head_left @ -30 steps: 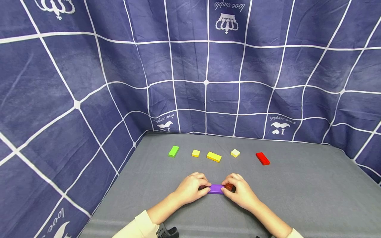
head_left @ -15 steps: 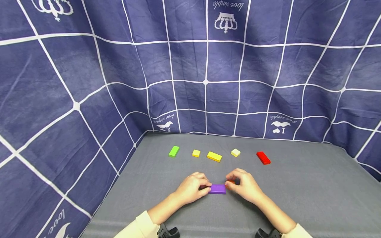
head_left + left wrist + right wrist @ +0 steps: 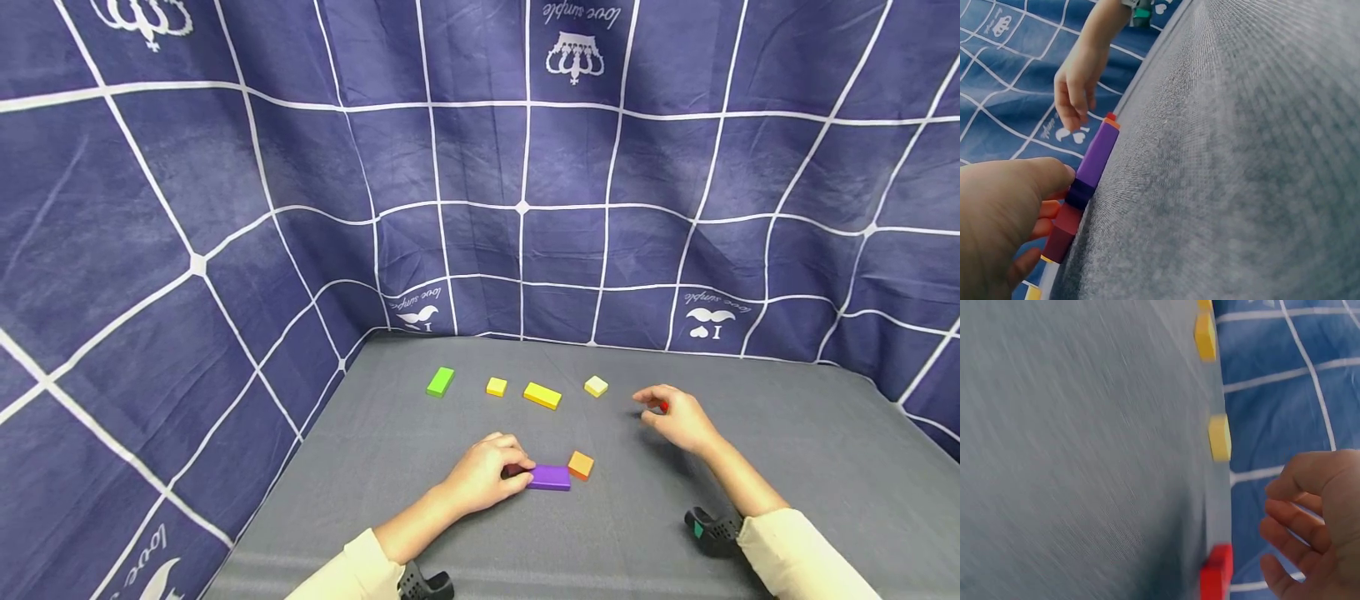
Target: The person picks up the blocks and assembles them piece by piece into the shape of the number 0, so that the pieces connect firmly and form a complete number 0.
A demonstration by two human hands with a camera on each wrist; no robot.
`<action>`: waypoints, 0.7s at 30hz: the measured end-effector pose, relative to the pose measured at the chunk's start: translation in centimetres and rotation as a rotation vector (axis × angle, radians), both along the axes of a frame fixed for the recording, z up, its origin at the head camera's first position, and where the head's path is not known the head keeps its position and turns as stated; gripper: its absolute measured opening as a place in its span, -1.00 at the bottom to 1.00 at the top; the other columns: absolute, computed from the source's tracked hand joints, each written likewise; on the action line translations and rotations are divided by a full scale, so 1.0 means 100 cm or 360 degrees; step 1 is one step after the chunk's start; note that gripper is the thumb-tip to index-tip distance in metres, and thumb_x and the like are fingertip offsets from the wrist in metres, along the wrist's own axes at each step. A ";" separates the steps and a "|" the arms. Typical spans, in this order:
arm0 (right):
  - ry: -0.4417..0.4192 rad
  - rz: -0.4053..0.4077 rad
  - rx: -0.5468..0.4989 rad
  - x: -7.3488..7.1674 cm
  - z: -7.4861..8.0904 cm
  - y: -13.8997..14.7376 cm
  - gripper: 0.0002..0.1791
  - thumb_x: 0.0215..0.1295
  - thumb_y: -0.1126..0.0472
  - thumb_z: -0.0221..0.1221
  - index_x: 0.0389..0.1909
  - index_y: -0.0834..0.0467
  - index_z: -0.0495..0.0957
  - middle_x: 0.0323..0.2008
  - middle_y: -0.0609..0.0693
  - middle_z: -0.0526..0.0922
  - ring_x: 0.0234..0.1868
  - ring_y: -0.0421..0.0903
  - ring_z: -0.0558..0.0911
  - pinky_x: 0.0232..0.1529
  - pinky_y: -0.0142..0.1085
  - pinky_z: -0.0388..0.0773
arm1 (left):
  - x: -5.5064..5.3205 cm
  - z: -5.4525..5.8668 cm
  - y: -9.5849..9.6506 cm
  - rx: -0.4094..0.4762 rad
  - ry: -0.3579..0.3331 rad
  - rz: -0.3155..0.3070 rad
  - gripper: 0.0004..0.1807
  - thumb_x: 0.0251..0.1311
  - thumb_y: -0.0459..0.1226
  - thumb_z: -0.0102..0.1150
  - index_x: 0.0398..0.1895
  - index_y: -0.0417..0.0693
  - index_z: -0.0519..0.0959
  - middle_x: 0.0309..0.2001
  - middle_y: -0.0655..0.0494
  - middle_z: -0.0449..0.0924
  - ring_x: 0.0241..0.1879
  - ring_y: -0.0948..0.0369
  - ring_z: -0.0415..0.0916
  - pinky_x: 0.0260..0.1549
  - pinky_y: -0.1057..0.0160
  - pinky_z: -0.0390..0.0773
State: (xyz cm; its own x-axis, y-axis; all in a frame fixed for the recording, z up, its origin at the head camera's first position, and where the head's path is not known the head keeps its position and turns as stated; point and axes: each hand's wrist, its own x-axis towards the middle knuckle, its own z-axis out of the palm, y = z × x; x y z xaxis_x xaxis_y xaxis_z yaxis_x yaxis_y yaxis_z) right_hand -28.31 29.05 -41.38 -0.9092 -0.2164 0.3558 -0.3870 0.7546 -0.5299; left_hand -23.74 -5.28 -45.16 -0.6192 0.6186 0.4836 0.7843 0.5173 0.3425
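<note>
My left hand (image 3: 487, 475) pinches the left end of a purple block (image 3: 551, 477), thumb on the near side. Beside that end, partly under the hand, sits a dark red block (image 3: 1063, 234). A small orange block (image 3: 581, 465) stands at the purple block's right end, at an angle to it; the three form a row on the table. My right hand (image 3: 681, 423) hovers over a bright red block (image 3: 1216, 575) farther back on the right. Its fingers are loosely curved and apart, with nothing between them. In the head view that hand hides most of the bright red block.
Along the back of the grey table (image 3: 420, 433) lie a green block (image 3: 440, 382), a small yellow block (image 3: 497, 387), a longer yellow block (image 3: 542, 396) and a pale yellow block (image 3: 596, 386). A blue curtain with white lines (image 3: 480, 242) hangs behind and at the left.
My right hand has let go at the orange block and moved right and away to above the bright red block. The orange block is now uncovered. My left hand has stayed in place.
</note>
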 end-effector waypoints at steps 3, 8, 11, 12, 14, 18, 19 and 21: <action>0.0008 0.0022 0.0076 -0.010 0.005 0.014 -0.68 0.01 0.43 0.22 -0.14 0.35 0.63 -0.19 0.21 0.66 -0.15 0.18 0.63 -0.12 0.03 0.50 | -0.001 -0.001 0.000 0.0025 -0.0034 0.0002 -0.86 0.09 -0.23 0.38 -0.27 0.04 0.76 -0.34 0.30 0.58 -0.29 0.36 0.43 -0.27 0.48 0.36; -0.0078 0.0055 0.0169 -0.024 0.009 0.034 -0.55 -0.10 0.35 0.27 -0.07 0.35 0.61 -0.13 0.27 0.61 -0.10 0.25 0.58 -0.15 -0.01 0.45 | -0.004 -0.006 0.000 0.0130 -0.0084 -0.0032 -0.87 0.05 -0.27 0.41 -0.30 0.01 0.75 -0.38 0.29 0.56 -0.33 0.37 0.39 -0.28 0.50 0.33; -0.0182 0.0072 0.0191 -0.030 0.009 0.043 -0.45 -0.17 0.31 0.31 -0.02 0.36 0.58 -0.09 0.31 0.59 -0.06 0.29 0.55 -0.17 -0.05 0.44 | -0.005 -0.007 -0.001 0.0183 -0.0106 -0.0053 -0.88 0.03 -0.29 0.42 -0.31 -0.01 0.74 -0.39 0.28 0.55 -0.34 0.37 0.39 -0.29 0.50 0.32; -0.0221 0.0078 0.0197 -0.033 0.008 0.045 -0.43 -0.18 0.31 0.32 0.00 0.37 0.56 -0.08 0.34 0.57 -0.05 0.31 0.54 -0.19 -0.07 0.44 | -0.005 -0.006 -0.001 0.0191 -0.0111 -0.0055 -0.88 0.03 -0.29 0.42 -0.31 0.00 0.74 -0.39 0.27 0.55 -0.34 0.36 0.39 -0.28 0.50 0.32; -0.0300 0.0094 0.0188 -0.037 0.007 0.050 -0.37 -0.19 0.31 0.32 0.05 0.40 0.52 -0.03 0.39 0.54 -0.02 0.35 0.52 -0.22 -0.11 0.45 | -0.005 -0.006 -0.001 0.0208 -0.0125 -0.0061 -0.88 0.03 -0.29 0.42 -0.32 -0.01 0.74 -0.40 0.26 0.55 -0.33 0.35 0.38 -0.28 0.49 0.33; -0.0503 0.0177 0.0107 -0.043 0.006 0.056 -0.23 -0.19 0.37 0.30 0.18 0.48 0.36 0.00 0.47 0.49 0.00 0.35 0.50 -0.22 -0.16 0.44 | -0.005 -0.007 -0.001 0.0227 -0.0141 -0.0067 -0.88 0.03 -0.30 0.42 -0.32 -0.01 0.74 -0.40 0.25 0.54 -0.32 0.35 0.38 -0.27 0.49 0.33; -0.0542 0.0194 0.0083 -0.044 0.005 0.056 -0.20 -0.20 0.39 0.30 0.20 0.50 0.33 0.00 0.47 0.49 -0.02 0.32 0.51 -0.21 -0.17 0.44 | -0.005 -0.007 -0.001 0.0229 -0.0143 -0.0068 -0.88 0.03 -0.30 0.42 -0.32 -0.01 0.74 -0.40 0.25 0.53 -0.32 0.34 0.37 -0.27 0.48 0.33; -0.0597 0.0222 0.0071 -0.046 0.004 0.057 -0.17 -0.21 0.42 0.28 0.23 0.51 0.28 -0.03 0.47 0.50 -0.07 0.24 0.52 -0.21 -0.19 0.42 | -0.005 -0.008 -0.001 0.0233 -0.0140 -0.0072 -0.88 0.03 -0.30 0.42 -0.32 0.00 0.73 -0.41 0.24 0.53 -0.32 0.34 0.37 -0.27 0.48 0.32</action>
